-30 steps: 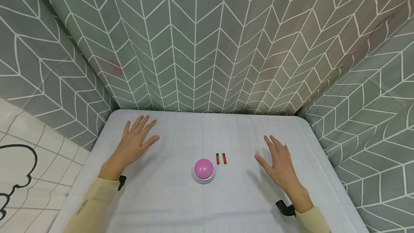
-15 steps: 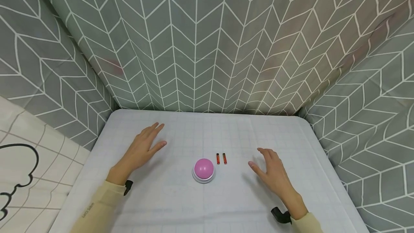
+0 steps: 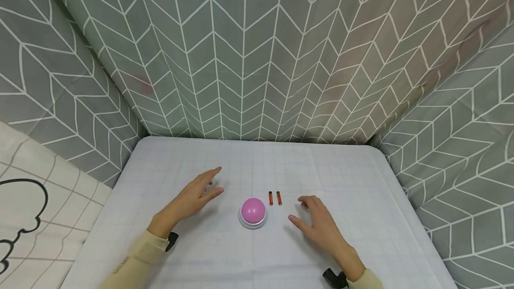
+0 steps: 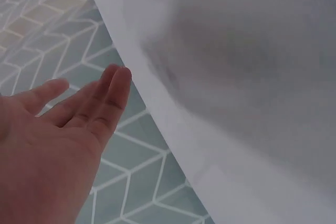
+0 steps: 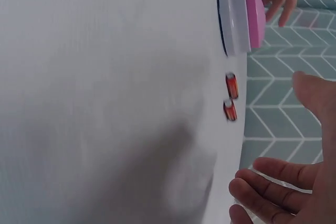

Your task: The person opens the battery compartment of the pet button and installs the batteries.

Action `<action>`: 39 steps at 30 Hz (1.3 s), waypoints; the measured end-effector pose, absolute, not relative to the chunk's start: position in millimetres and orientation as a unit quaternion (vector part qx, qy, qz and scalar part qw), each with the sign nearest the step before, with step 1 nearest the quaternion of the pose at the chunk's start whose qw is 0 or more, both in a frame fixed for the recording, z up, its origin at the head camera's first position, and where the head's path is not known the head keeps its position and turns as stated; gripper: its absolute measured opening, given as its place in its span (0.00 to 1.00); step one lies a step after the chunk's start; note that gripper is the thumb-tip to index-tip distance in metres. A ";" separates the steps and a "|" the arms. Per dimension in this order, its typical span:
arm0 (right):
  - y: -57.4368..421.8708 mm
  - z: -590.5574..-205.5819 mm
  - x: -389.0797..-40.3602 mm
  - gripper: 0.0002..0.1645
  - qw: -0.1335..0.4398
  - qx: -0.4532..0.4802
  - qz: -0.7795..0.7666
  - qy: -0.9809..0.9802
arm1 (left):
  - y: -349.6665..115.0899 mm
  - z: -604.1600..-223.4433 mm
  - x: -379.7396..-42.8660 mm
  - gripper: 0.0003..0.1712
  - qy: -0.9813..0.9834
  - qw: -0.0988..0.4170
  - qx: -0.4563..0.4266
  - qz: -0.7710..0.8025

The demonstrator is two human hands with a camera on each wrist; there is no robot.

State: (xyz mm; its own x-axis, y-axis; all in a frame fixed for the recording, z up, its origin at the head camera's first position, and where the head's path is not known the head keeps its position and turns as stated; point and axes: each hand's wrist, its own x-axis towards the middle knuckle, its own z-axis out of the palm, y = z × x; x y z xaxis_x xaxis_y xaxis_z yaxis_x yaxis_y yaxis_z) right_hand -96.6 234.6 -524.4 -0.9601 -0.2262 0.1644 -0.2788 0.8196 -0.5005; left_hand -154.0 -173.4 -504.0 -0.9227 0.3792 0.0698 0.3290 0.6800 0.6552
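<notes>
The left hand [image 3: 188, 199] is free, its fingers loose, and it hangs over the white tabletop [image 3: 217, 253] near 9 o'clock from the pink dome [image 3: 253, 211]. It points between 1 and 2 o'clock. The right hand [image 3: 320, 225] is free too, its fingers a bit bent, near 3 o'clock from the pink dome and pointing between 10 and 11. The pink dome sits on a white base [image 3: 251, 226] between the two hands. Two little red batteries [image 3: 271, 198] lie side by side, just apart, at 2 o'clock from it. Grey cloth [image 3: 257, 48] with white zigzag lines hangs at 12 o'clock.
</notes>
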 end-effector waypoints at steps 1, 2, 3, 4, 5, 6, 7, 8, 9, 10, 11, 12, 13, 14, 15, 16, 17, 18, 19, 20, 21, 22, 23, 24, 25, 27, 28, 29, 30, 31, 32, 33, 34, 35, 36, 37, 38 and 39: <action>231.6 -525.6 -96.3 0.37 0.048 0.139 0.273 -0.951 | -170.1 -504.3 -153.2 0.43 0.915 0.043 0.195 0.350; 228.5 -526.6 -96.0 0.37 0.049 0.147 0.277 -0.949 | -166.8 -504.7 -152.4 0.43 0.914 0.049 0.198 0.352; 225.4 -527.7 -95.5 0.36 0.050 0.154 0.280 -0.946 | -163.8 -505.6 -151.6 0.44 0.912 0.054 0.201 0.353; 222.2 -528.8 -94.9 0.36 0.051 0.161 0.284 -0.944 | -160.8 -506.6 -150.8 0.44 0.909 0.060 0.205 0.358; 219.0 -530.1 -94.2 0.35 0.053 0.167 0.288 -0.942 | -158.0 -507.8 -149.8 0.44 0.907 0.067 0.207 0.361; 215.8 -531.1 -93.5 0.35 0.053 0.173 0.293 -0.939 | -155.5 -508.9 -148.7 0.45 0.904 0.075 0.209 0.365; 212.6 -532.1 -92.7 0.35 0.053 0.179 0.299 -0.936 | -153.0 -510.2 -147.5 0.45 0.903 0.080 0.212 0.365; 209.2 -533.1 -92.0 0.34 0.053 0.185 0.304 -0.933 | -150.7 -512.0 -146.4 0.45 0.901 0.085 0.215 0.367; 206.0 -534.0 -91.2 0.34 0.049 0.189 0.311 -0.930 | -148.4 -513.5 -145.2 0.46 0.901 0.090 0.217 0.366; 202.9 -534.8 -90.7 0.34 0.046 0.195 0.316 -0.927 | -146.3 -514.7 -144.1 0.47 0.900 0.095 0.218 0.366; 199.8 -535.3 -90.2 0.34 0.042 0.200 0.320 -0.925 | -144.2 -516.1 -143.0 0.48 0.900 0.097 0.222 0.361; 196.8 -536.1 -89.8 0.34 0.037 0.206 0.323 -0.923 | -142.1 -517.4 -141.9 0.49 0.901 0.099 0.225 0.358; 194.0 -536.7 -89.6 0.34 0.034 0.212 0.326 -0.921 | -139.7 -518.7 -141.1 0.50 0.901 0.099 0.231 0.353; 191.3 -537.3 -89.5 0.34 0.030 0.217 0.327 -0.919 | -137.3 -519.5 -140.2 0.51 0.901 0.099 0.237 0.349; 189.0 -537.7 -89.3 0.34 0.027 0.220 0.328 -0.918 | -134.6 -519.7 -139.4 0.52 0.900 0.098 0.246 0.346; 186.9 -538.1 -89.4 0.34 0.026 0.224 0.327 -0.918 | -132.1 -520.2 -138.8 0.53 0.900 0.097 0.252 0.343; 185.1 -538.4 -89.4 0.35 0.025 0.226 0.327 -0.917 | -129.6 -520.3 -138.1 0.54 0.899 0.095 0.258 0.341; 183.7 -538.7 -89.5 0.35 0.026 0.227 0.329 -0.916 | -127.1 -520.1 -137.3 0.55 0.898 0.093 0.264 0.340; 182.3 -538.9 -89.7 0.35 0.027 0.229 0.328 -0.916 | -124.8 -520.2 -136.5 0.55 0.897 0.091 0.268 0.340; 181.1 -539.2 -89.8 0.35 0.028 0.229 0.328 -0.916 | -122.7 -520.1 -135.6 0.55 0.896 0.089 0.271 0.340; 180.0 -539.7 -89.7 0.35 0.029 0.230 0.328 -0.916 | -121.1 -520.3 -134.5 0.55 0.896 0.088 0.272 0.341; 179.0 -540.2 -89.6 0.35 0.028 0.231 0.327 -0.916 | -119.8 -520.9 -133.4 0.55 0.896 0.087 0.273 0.339; 178.1 -540.7 -89.3 0.35 0.026 0.232 0.328 -0.915 | -118.8 -521.4 -132.1 0.55 0.896 0.085 0.275 0.339; 177.1 -541.1 -89.0 0.35 0.025 0.235 0.327 -0.915 | -118.2 -522.2 -130.7 0.55 0.896 0.083 0.277 0.338; 176.2 -541.6 -88.5 0.35 0.023 0.238 0.326 -0.915 | -117.6 -523.7 -129.5 0.54 0.897 0.080 0.278 0.334; 174.5 -542.6 -87.7 0.35 0.021 0.241 0.324 -0.914 | -116.9 -526.0 -127.5 0.54 0.898 0.074 0.283 0.328; 173.8 -542.6 -87.4 0.35 0.019 0.242 0.324 -0.914 | -116.5 -527.3 -126.9 0.54 0.899 0.069 0.286 0.324; 173.0 -542.5 -87.2 0.35 0.019 0.242 0.325 -0.914 | -116.2 -528.1 -126.4 0.53 0.900 0.065 0.288 0.321; 172.3 -542.5 -87.3 0.34 0.019 0.243 0.324 -0.914 | -115.7 -528.9 -126.2 0.53 0.900 0.063 0.289 0.319; 171.8 -542.6 -87.4 0.34 0.019 0.241 0.324 -0.915 | -115.1 -529.8 -126.3 0.53 0.901 0.060 0.291 0.317; 171.3 -542.3 -87.5 0.34 0.019 0.240 0.323 -0.915 | -114.4 -530.2 -126.4 0.54 0.901 0.058 0.291 0.315; 170.8 -541.8 -87.6 0.33 0.018 0.239 0.323 -0.916 | -113.7 -530.4 -126.5 0.54 0.902 0.058 0.292 0.314; 170.4 -541.5 -87.8 0.33 0.017 0.237 0.322 -0.916 | -113.0 -530.5 -126.6 0.54 0.901 0.058 0.293 0.313; 169.9 -541.2 -88.1 0.33 0.016 0.236 0.322 -0.917 | -112.2 -530.4 -126.7 0.55 0.901 0.058 0.295 0.313; 169.4 -540.9 -88.4 0.33 0.015 0.236 0.321 -0.917 | -111.4 -530.9 -126.8 0.55 0.901 0.055 0.297 0.310; 168.8 -540.5 -88.7 0.33 0.012 0.236 0.321 -0.917 | -110.9 -530.9 -126.8 0.55 0.901 0.052 0.301 0.307; 168.2 -540.3 -88.9 0.33 0.011 0.235 0.320 -0.917 | -110.3 -530.8 -126.6 0.55 0.901 0.046 0.306 0.305; 167.5 -540.1 -89.3 0.33 0.009 0.235 0.320 -0.918 | -109.9 -530.7 -126.4 0.56 0.900 0.040 0.312 0.303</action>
State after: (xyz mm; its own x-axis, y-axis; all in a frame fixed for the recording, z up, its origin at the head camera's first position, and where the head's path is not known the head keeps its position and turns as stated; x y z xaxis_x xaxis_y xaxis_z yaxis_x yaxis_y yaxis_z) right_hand -89.3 167.5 -540.1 -0.8891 -0.4259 0.1678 -0.4379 0.6845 -0.5828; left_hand -126.4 -109.9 -530.7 -0.8019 0.5860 0.1166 0.5374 0.6221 0.5694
